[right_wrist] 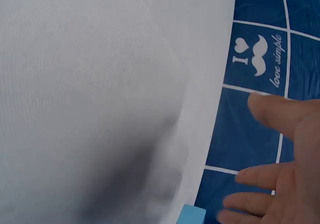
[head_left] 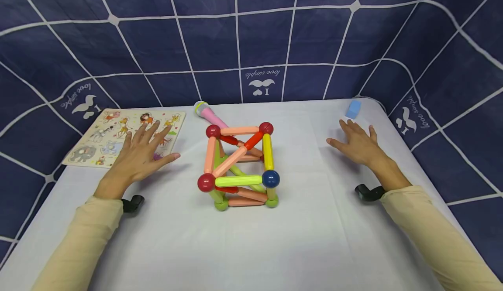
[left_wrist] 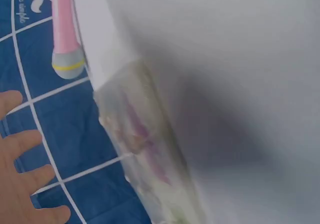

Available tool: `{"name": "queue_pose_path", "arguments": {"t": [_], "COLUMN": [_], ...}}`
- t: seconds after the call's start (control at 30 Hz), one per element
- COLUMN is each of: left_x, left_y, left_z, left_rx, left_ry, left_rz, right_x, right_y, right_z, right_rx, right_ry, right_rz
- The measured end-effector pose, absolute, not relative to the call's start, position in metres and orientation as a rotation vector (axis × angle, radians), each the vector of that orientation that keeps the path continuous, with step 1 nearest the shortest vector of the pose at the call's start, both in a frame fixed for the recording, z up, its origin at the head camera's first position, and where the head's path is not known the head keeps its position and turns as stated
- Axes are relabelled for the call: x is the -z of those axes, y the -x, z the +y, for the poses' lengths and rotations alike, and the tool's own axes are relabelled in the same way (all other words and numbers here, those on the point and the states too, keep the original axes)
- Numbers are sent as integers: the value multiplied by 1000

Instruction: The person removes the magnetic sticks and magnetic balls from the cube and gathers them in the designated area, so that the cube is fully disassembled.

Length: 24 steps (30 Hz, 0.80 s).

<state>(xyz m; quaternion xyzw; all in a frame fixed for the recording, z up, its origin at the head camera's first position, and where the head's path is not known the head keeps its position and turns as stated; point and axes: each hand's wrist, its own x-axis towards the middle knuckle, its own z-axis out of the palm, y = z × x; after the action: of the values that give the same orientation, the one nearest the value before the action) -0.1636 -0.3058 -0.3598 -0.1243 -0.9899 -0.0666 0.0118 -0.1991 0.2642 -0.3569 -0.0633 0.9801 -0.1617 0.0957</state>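
Note:
Between the two hands a box-shaped frame of coloured rods and balls (head_left: 239, 180) stands on the white table. Its balls are red, blue and green; its rods are pink, red, yellow and green. My left hand (head_left: 142, 153), fingers spread, is over the near right part of a wooden animal puzzle board (head_left: 84, 134) and holds nothing. Whether it touches the board cannot be seen. Off to the right, my right hand (head_left: 358, 145) has its fingers extended with nothing in them. Just beyond its fingertips lies a small blue block (head_left: 353, 109).
A pink toy microphone (head_left: 211, 115) lies behind the rod frame, partly hidden by it. Dark blue cloth with white lines (head_left: 267, 33) hangs behind the table (head_left: 306, 238) and along its sides. Dark wrist-camera mounts (head_left: 369, 193) sit beneath both wrists.

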Motion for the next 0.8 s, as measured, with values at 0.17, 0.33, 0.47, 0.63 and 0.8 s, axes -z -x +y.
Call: {"name": "queue_pose_path", "arguments": {"t": [0.17,0.33,0.47,0.63,0.8], "left_x": [348,332,319,311,310], "left_y": [169,176,180,181,182], "left_z": [-295,-280,-265,-246,-231], "left_rx": [381,864,1261,1580,1728], "left_ry": [441,526,585,685,744], "left_rz": [-3036,-2915,-2798,-2709,-2666], "right_x": [354,350,343,336,331], "right_y": [199,195,191,188,181], "right_z": [261,252,240,223,205], "right_rx": [620,805,932,1050,1251], "right_ry": [189,217,248,270,285], "right_rz": [2875,2839,2777,2673,2460]}}
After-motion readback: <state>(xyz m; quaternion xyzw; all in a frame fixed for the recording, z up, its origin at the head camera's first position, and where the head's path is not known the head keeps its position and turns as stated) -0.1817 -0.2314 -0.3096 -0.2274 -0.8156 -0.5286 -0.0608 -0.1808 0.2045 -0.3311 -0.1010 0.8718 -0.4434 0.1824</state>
